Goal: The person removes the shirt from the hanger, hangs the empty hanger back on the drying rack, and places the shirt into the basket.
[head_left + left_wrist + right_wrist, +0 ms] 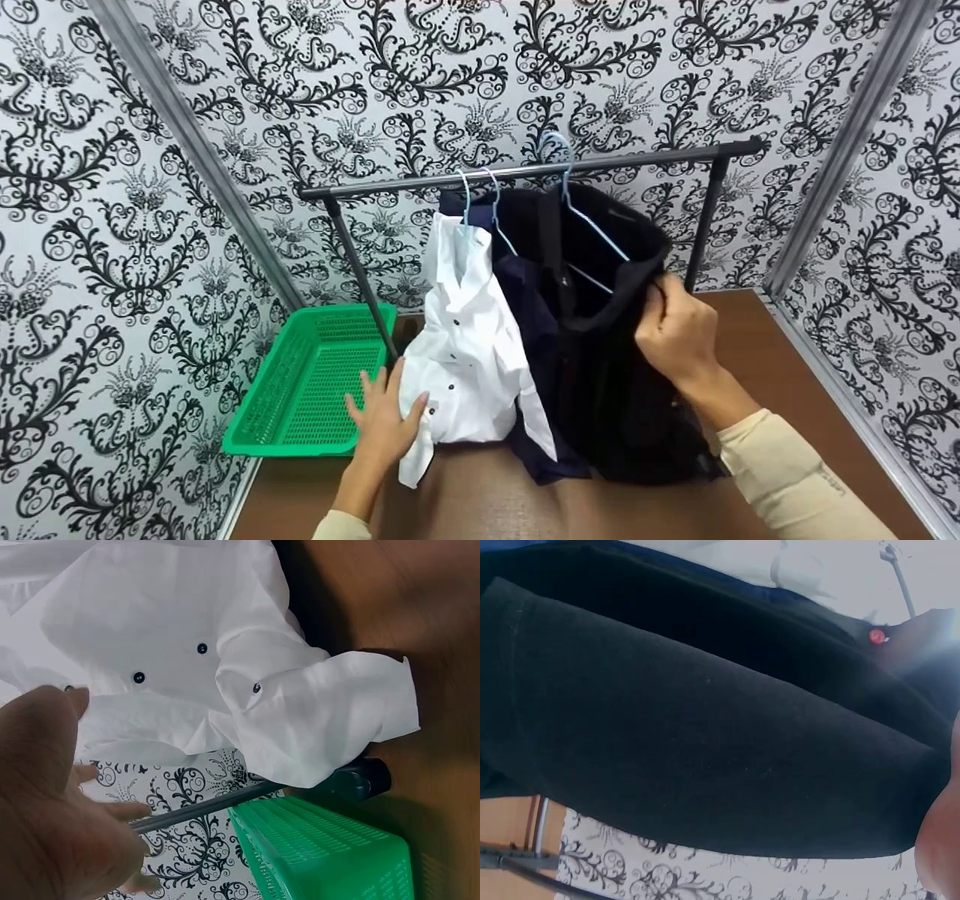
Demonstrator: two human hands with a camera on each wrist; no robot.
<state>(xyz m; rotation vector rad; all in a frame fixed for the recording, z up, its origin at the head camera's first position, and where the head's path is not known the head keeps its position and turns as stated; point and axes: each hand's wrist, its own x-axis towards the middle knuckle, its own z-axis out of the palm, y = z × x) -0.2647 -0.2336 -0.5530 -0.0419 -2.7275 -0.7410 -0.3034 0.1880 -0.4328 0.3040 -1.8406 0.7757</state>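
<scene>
My right hand [679, 330] grips the upper edge of a black jacket [615, 405], pulling its neck opening wide. Inside that opening a light blue hanger [598, 229] shows, its hook at the rod. In the right wrist view the black cloth [705, 742] fills most of the picture, with part of my hand [936, 844] at the right edge. My left hand [384, 416], fingers spread, is beside a white buttoned shirt [469, 360]; whether it touches the cloth I cannot tell. Between shirt and jacket hangs a dark navy garment [525, 292], partly hidden.
A dark metal rack's rod [420, 182] carries the hangers, its legs standing on a brown table [480, 495]. At the left is a green plastic basket [322, 390]. Patterned wall panels [300, 75] enclose the back and sides.
</scene>
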